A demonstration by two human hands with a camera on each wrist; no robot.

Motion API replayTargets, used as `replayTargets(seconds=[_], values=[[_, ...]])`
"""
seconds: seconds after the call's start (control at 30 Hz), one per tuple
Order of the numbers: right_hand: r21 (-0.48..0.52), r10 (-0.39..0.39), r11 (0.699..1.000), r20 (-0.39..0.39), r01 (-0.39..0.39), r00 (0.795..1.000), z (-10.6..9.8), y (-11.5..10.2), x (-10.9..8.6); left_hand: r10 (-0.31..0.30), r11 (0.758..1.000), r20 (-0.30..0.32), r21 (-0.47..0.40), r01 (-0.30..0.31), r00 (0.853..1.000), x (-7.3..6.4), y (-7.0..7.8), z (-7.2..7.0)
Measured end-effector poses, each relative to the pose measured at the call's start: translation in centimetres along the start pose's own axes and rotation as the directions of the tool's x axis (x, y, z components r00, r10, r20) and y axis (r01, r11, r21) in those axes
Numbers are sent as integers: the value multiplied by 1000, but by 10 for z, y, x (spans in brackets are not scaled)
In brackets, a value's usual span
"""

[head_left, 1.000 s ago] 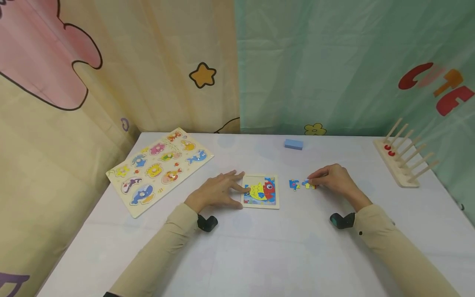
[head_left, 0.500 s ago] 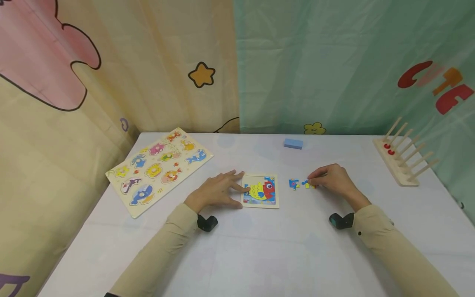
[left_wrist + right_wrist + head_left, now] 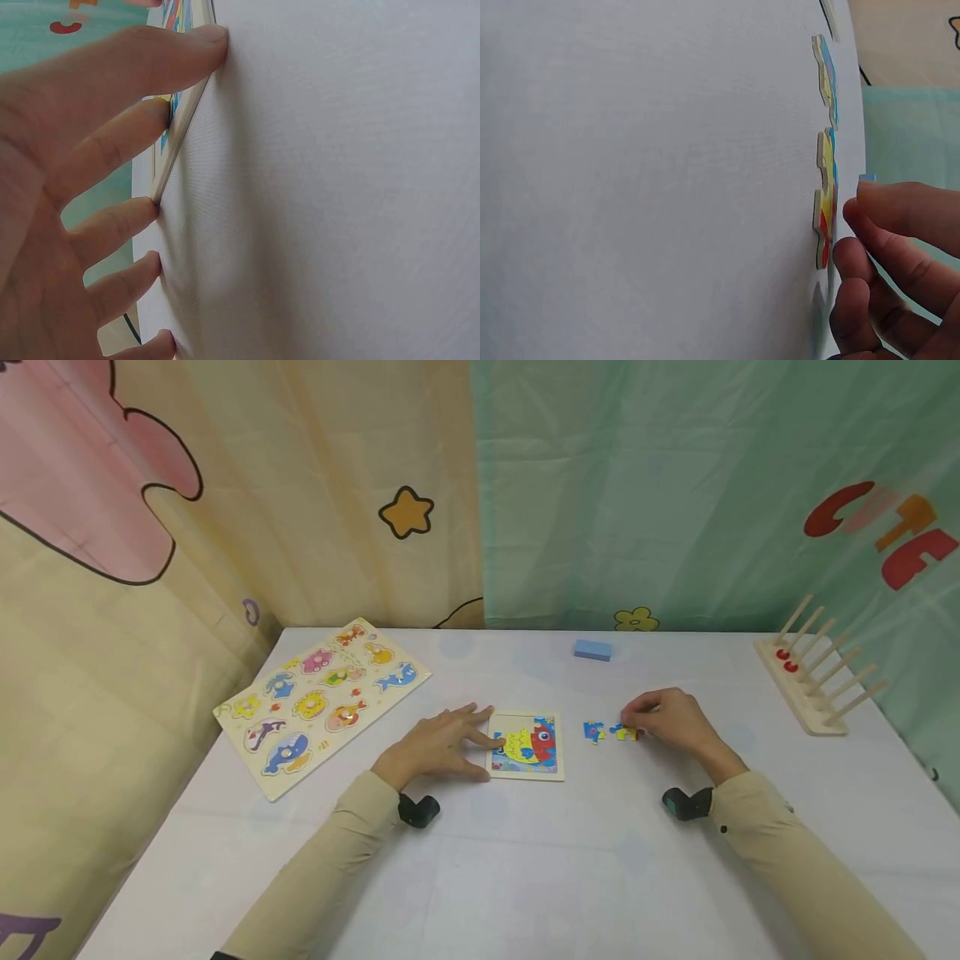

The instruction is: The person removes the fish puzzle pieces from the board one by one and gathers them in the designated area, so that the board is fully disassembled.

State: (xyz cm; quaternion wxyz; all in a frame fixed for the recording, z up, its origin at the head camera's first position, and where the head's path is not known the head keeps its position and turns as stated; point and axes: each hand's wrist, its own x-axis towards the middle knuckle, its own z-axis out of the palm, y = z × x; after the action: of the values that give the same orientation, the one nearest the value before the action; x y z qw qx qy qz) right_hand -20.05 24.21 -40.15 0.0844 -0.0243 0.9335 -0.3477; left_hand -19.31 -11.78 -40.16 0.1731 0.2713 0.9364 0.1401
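My left hand (image 3: 442, 745) lies spread at the left side of a small framed fish jigsaw puzzle (image 3: 542, 747). Its thumb and fingers touch the wooden frame edge (image 3: 180, 150), and one fingertip reaches onto the picture. The upper left of the puzzle shows bare wood. To the right, a blue puzzle piece (image 3: 593, 732) lies flat on the table. Beside it are yellow, blue and red puzzle pieces (image 3: 625, 732), perhaps a joined pair. My right hand (image 3: 670, 724) hovers at these with thumb and fingers loosely curled; the right wrist view shows a gap and nothing held.
A wooden peg puzzle board (image 3: 324, 703) with sea animals lies at the left. A blue block (image 3: 593, 650) sits near the table's back edge. At the right stands a wooden peg rack (image 3: 813, 697) with red beads. Curtains (image 3: 585, 510) hang behind the white table (image 3: 525, 868).
My right fingertips have lifted slightly off the yellow, blue and red pieces, so more of them shows. My left hand and the framed puzzle have stayed in place.
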Motion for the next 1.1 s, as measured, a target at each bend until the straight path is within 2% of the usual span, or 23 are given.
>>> replayTargets(seconds=[0.3, 0.67, 0.83, 1.1], values=[[11, -63, 998, -26, 64, 998, 24, -30, 15, 10, 1000, 2, -3, -10, 1000, -1, -1, 1], [61, -67, 996, 67, 63, 995, 64, -75, 30, 9, 1000, 12, 5, -9, 1000, 0, 1, 0], [14, -49, 999, 94, 48, 994, 71, -87, 31, 7, 1000, 16, 9, -7, 1000, 1, 2, -2], [-100, -3, 995, 94, 12, 996, 76, -96, 33, 14, 1000, 8, 18, -15, 1000, 1, -1, -2]])
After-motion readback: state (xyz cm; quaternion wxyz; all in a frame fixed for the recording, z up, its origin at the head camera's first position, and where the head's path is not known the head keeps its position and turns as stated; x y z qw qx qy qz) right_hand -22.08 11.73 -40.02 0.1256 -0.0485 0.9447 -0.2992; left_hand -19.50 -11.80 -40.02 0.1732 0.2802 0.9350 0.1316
